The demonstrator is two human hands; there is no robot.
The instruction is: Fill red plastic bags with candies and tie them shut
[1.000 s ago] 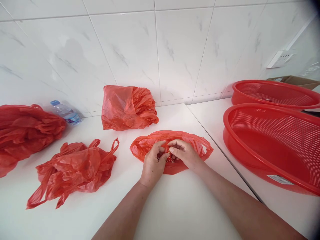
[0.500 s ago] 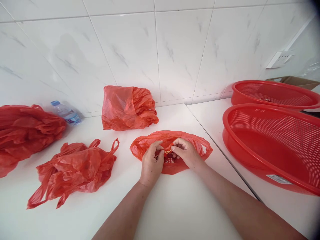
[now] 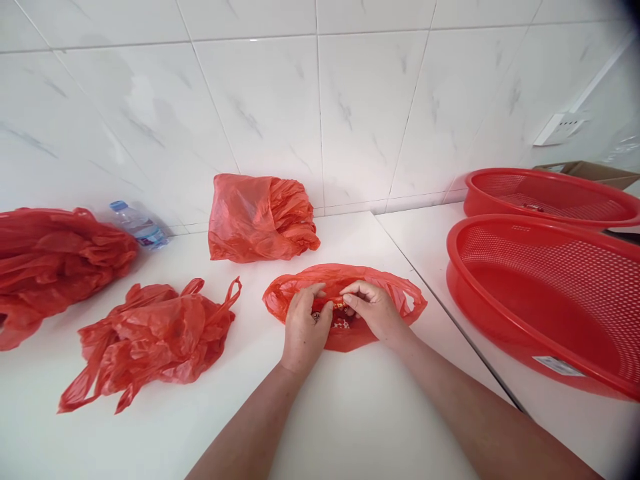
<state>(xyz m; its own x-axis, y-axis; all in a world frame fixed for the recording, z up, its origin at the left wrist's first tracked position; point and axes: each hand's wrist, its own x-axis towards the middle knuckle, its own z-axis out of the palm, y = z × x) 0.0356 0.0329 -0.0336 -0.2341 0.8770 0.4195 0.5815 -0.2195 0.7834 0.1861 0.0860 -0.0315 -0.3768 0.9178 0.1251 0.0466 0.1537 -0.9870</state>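
A red plastic bag (image 3: 345, 273) lies with its mouth spread on the white table, and both hands are inside the opening. My right hand (image 3: 373, 310) pinches a small red strip with gold marks (image 3: 340, 305) between thumb and fingertips. Across from it, my left hand (image 3: 305, 327) has its thumb and forefinger bent at the strip's other end; whether they grip it is hard to see. Below the fingers, small red-and-white patterned pieces (image 3: 341, 324) lie in the bag, partly hidden by the hands. Their kind is too small to make out.
A crumpled red bag (image 3: 160, 333) lies to the left, with a larger red bag (image 3: 55, 260) and a water bottle (image 3: 140, 227) behind. Against the tiled wall stands a folded red bag (image 3: 260, 220). Two red perforated baskets (image 3: 500, 333) occupy the right, beyond a table seam.
The fingers have shifted slightly around the red strip, with the left forefinger and thumb a little further apart. The whole view has moved slightly; the bags and baskets stay in place.
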